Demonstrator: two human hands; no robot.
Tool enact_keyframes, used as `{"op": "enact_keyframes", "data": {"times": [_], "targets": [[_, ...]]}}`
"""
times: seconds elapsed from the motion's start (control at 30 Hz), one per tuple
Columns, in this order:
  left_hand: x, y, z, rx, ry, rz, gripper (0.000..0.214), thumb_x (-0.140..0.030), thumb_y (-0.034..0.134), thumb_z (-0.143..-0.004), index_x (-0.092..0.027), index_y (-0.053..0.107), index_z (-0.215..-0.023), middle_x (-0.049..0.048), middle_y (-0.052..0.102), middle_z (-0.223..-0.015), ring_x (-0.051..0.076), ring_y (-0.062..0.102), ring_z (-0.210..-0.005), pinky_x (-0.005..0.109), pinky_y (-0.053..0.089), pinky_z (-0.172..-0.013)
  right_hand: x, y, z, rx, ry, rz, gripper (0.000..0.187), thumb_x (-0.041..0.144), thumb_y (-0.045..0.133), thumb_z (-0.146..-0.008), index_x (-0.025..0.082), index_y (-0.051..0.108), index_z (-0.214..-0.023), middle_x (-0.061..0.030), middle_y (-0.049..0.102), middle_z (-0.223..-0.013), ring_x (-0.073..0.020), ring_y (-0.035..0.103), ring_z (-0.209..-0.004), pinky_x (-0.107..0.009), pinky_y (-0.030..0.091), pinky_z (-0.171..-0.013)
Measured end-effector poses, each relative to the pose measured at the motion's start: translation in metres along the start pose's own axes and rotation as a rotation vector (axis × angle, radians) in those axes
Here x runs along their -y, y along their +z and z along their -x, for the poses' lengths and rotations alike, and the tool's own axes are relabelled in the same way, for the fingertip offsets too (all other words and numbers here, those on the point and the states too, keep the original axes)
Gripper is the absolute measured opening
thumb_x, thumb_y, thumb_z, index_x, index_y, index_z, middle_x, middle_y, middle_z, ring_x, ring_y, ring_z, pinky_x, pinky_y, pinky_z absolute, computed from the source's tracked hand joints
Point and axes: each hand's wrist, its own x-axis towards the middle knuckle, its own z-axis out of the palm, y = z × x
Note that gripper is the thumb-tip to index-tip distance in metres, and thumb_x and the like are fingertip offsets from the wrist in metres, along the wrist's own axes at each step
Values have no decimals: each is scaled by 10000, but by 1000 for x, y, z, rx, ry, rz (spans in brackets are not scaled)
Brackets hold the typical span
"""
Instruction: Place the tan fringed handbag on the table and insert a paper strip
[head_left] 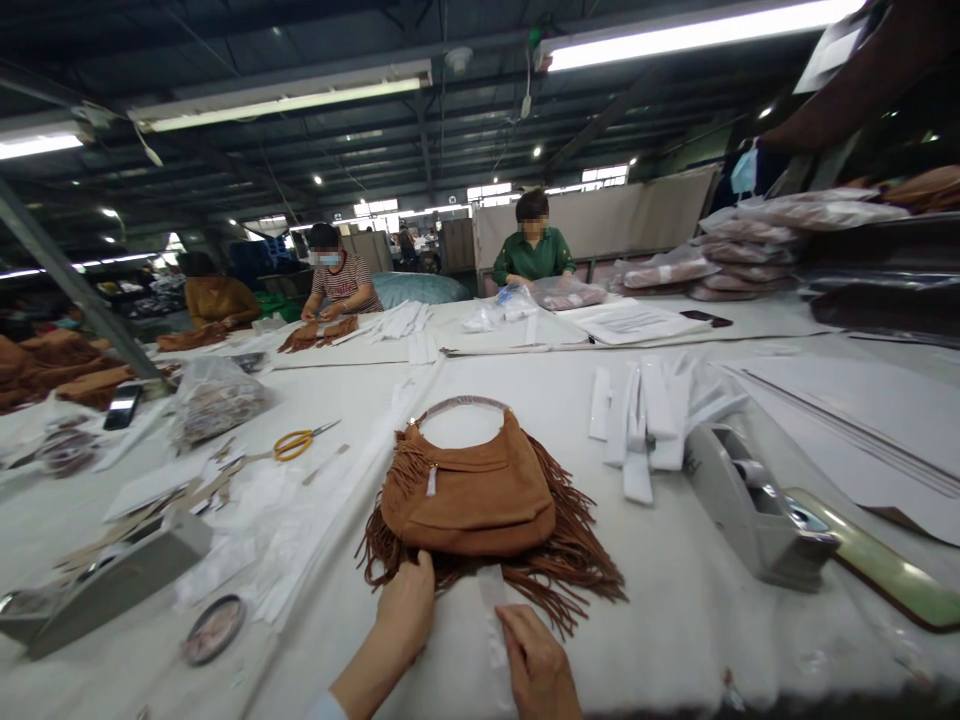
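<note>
A brown suede-look handbag (472, 500) with long fringe on both sides lies in front of me, its handle pointing away. A small tag hangs from its zipper pull. My left hand (405, 605) is closed at the bag's lower left edge, thumb against the bottom; its other fingertips are partly hidden by bag and fringe. In a pinch, my right hand (536, 655) holds a white strip (493, 600) that runs up to the fringe below the bag. Whether the strip's far end touches the bag, I cannot tell.
Folded white strips (649, 410) and a grey tape dispenser (757, 510) lie to the right. At left are another tape dispenser (120, 580), a tape roll (214, 630), yellow-handled scissors (300, 442) and a plastic bag (217, 400). Several people sit across the table (637, 580).
</note>
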Motion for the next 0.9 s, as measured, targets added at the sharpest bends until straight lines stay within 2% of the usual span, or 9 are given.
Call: {"op": "enact_keyframes", "data": {"times": [0.13, 0.23, 0.33, 0.43, 0.6, 0.73, 0.9], "targets": [[9, 2, -10, -11, -5, 110, 362, -10, 358, -815, -97, 539, -1116, 225, 641, -1047, 317, 637, -1002, 434, 467, -847, -1, -3, -6, -18, 67, -29, 296, 219, 393, -934, 200, 659, -1064, -84, 686, -956, -204, 653, -912, -320, 564, -799], [20, 1, -21, -22, 3, 272, 198, -91, 428, -825, -127, 599, -919, 161, 671, -1015, 263, 630, -1005, 358, 458, -871, -1, -9, -11, -43, 133, -51, 298, 254, 404, -930, 197, 675, -1041, -96, 691, -972, -219, 655, -917, -337, 560, -804], [27, -1, -31, -22, 20, 466, 174, -117, 426, -828, -133, 598, -808, 90, 685, -875, 202, 642, -895, 276, 474, -776, 7, -14, -15, -32, 171, -97, 304, 280, 408, -929, 200, 680, -1039, -99, 691, -978, -227, 652, -917, -345, 550, -812], [29, -1, -37, -9, 16, 637, 140, -176, 479, -812, -137, 573, -717, 39, 627, -672, 174, 616, -698, 247, 455, -630, 22, -13, -15, 52, 183, -187, 311, 277, 389, -933, 212, 681, -1016, -82, 685, -931, -215, 647, -885, -328, 536, -789], [29, -4, -36, 13, 5, 867, 101, -186, 511, -756, -144, 548, -671, -7, 546, -585, 123, 531, -571, 209, 389, -540, 38, 2, -19, 168, 237, -265, 308, 234, 378, -903, 215, 685, -912, -60, 670, -833, -208, 639, -800, -312, 511, -720], [26, -17, -32, 58, -1, 998, 122, -139, 441, -745, -139, 551, -691, -19, 514, -570, 93, 485, -526, 179, 351, -491, 32, 21, -32, 161, 317, -274, 305, 171, 406, -820, 188, 690, -930, -83, 696, -889, -229, 648, -865, -344, 506, -797], [21, -39, -27, 115, -42, 1072, 106, -149, 441, -727, -163, 488, -633, -73, 401, -480, 44, 295, -375, 164, 241, -393, 14, 42, -52, 90, 404, -189, 327, 188, 398, -787, 156, 690, -931, -114, 711, -895, -253, 658, -865, -371, 513, -802]]}}
